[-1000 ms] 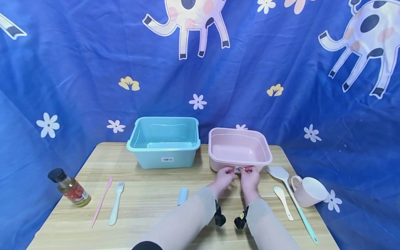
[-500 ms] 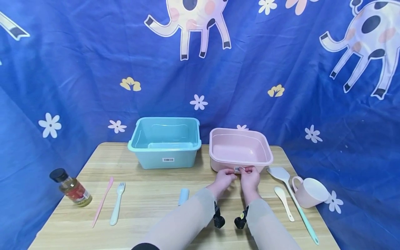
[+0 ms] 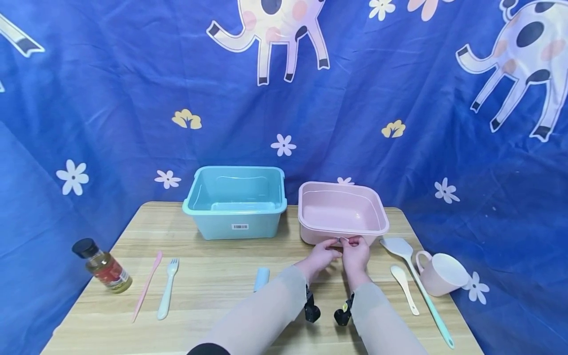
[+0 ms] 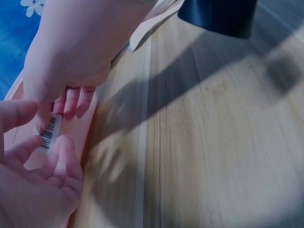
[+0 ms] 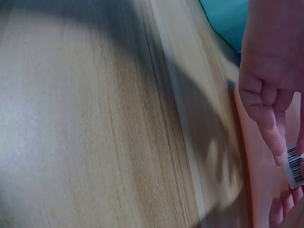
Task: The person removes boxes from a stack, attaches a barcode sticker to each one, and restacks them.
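Note:
A small white barcode sticker sits at the front wall of the pink basin, just under its rim. My right hand pinches the sticker's right end, thumb over its face and fingers behind or below. My left hand reaches in from the other side, its thumb and fingertips closed in at the sticker's near end. The right wrist view shows the left fingertips at the label's edge. Both hands hide most of the sticker in the head view.
Left of the basin stands a teal basin. A bottle, pink knife and pale fork lie at the left. A blue cylinder lies mid-table. At the right are a spoon, spatula and mug.
My left hand has shifted slightly right, and its fingertips now cover the part of the sticker that was visible before. The right hand keeps its place on the sticker.

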The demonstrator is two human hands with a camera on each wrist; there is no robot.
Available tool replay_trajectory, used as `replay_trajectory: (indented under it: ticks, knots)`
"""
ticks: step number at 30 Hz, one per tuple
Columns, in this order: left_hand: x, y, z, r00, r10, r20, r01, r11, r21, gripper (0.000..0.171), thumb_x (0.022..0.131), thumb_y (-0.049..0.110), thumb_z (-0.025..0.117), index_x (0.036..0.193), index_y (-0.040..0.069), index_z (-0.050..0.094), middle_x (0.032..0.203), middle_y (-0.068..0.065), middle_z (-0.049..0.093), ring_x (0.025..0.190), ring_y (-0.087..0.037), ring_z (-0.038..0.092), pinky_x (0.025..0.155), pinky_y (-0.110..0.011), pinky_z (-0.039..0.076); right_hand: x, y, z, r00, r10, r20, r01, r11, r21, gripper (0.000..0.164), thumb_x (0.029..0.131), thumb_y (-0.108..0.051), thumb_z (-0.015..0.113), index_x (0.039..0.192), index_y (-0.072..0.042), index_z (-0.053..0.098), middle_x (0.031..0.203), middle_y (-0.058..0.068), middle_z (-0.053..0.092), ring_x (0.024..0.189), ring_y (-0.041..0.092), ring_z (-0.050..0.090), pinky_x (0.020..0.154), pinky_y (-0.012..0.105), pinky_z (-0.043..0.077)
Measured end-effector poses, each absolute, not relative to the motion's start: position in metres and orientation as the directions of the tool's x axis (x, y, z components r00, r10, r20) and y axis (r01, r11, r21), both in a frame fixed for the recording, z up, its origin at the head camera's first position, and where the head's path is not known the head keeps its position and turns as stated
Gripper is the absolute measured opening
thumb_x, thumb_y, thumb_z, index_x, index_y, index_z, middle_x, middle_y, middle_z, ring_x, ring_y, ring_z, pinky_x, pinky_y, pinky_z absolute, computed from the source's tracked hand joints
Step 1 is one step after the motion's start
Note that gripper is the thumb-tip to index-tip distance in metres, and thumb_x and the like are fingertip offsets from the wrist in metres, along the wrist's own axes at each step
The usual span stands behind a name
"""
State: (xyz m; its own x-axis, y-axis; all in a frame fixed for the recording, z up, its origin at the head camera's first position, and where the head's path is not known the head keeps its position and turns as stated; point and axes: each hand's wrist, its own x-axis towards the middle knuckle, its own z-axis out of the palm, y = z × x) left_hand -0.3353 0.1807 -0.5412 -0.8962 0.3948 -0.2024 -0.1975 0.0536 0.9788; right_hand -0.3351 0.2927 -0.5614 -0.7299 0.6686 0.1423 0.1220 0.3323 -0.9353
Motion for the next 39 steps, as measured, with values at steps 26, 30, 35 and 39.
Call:
replay_trajectory:
  ticks: [26, 30, 35, 39]
  knots:
    - [-0.3361, 0.179, -0.5429, -0.885, 0.4, -0.238, -0.246, 0.033, 0.969, 0.062, 0.084, 0.0, 0.063, 0.144, 0.001, 0.047, 0.13, -0.026, 0.055, 0.096, -0.038, 0.061, 0.086, -0.052, 0.05, -0.3329, 0.2934, -0.5612, -0.735, 0.665, 0.13, 0.124, 0.321, -0.939, 0.014, 0.085, -0.003, 0.073, 0.085, 0.002, 0.06, 0.077, 0.011, 0.06, 0.071, 0.023, 0.055, 0.061, 0.026, 0.045]
    - [-0.3359, 0.1784, -0.5422, -0.883, 0.406, -0.236, -0.246, 0.027, 0.969, 0.062, 0.084, -0.001, 0.063, 0.144, 0.0, 0.047, 0.129, -0.026, 0.056, 0.094, -0.035, 0.062, 0.086, -0.052, 0.05, -0.3328, 0.2931, -0.5605, -0.737, 0.665, 0.122, 0.125, 0.312, -0.942, 0.013, 0.086, -0.002, 0.073, 0.087, 0.002, 0.061, 0.079, 0.012, 0.062, 0.073, 0.024, 0.056, 0.062, 0.026, 0.046]
    - [-0.3345, 0.1774, -0.541, -0.879, 0.415, -0.236, -0.254, 0.011, 0.967, 0.063, 0.084, -0.001, 0.062, 0.145, 0.0, 0.045, 0.128, -0.026, 0.057, 0.092, -0.033, 0.062, 0.085, -0.053, 0.051, -0.3329, 0.2935, -0.5602, -0.738, 0.664, 0.124, 0.125, 0.315, -0.941, 0.011, 0.087, -0.002, 0.072, 0.087, 0.003, 0.062, 0.08, 0.012, 0.063, 0.075, 0.025, 0.057, 0.065, 0.028, 0.045]
    - [-0.3348, 0.1774, -0.5418, -0.883, 0.41, -0.228, -0.242, 0.02, 0.97, 0.061, 0.085, -0.001, 0.061, 0.144, -0.001, 0.045, 0.127, -0.026, 0.057, 0.091, -0.032, 0.061, 0.079, -0.047, 0.053, -0.3325, 0.2934, -0.5595, -0.739, 0.663, 0.122, 0.131, 0.319, -0.939, 0.011, 0.087, -0.003, 0.072, 0.088, 0.003, 0.062, 0.081, 0.013, 0.062, 0.077, 0.027, 0.057, 0.068, 0.031, 0.045]
